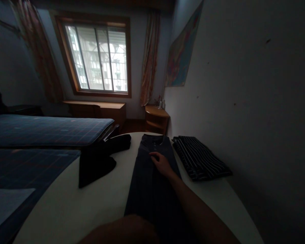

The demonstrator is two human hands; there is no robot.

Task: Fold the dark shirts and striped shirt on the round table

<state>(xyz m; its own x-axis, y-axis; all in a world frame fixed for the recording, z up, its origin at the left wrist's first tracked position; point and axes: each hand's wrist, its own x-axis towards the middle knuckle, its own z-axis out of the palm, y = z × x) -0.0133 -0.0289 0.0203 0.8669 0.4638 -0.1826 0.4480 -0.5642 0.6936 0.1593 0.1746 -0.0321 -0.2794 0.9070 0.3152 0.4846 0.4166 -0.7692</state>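
A dark grey-blue shirt with a few buttons at its neckline lies lengthwise on the pale table, its long sides folded into a narrow strip. My right hand rests on its upper part, just below the buttons, fingers stretched out and holding nothing. At the bottom edge, my left hand is at the near part of the shirt. It is dark and partly cut off, so its fingers cannot be made out. To the right sits a folded black garment with white stripes. A crumpled black garment lies to the left.
The round-edged pale table stands close to the right wall. Beds with blue checked mattresses are on the left. A wooden corner shelf and a low wooden desk stand beyond, beneath a window.
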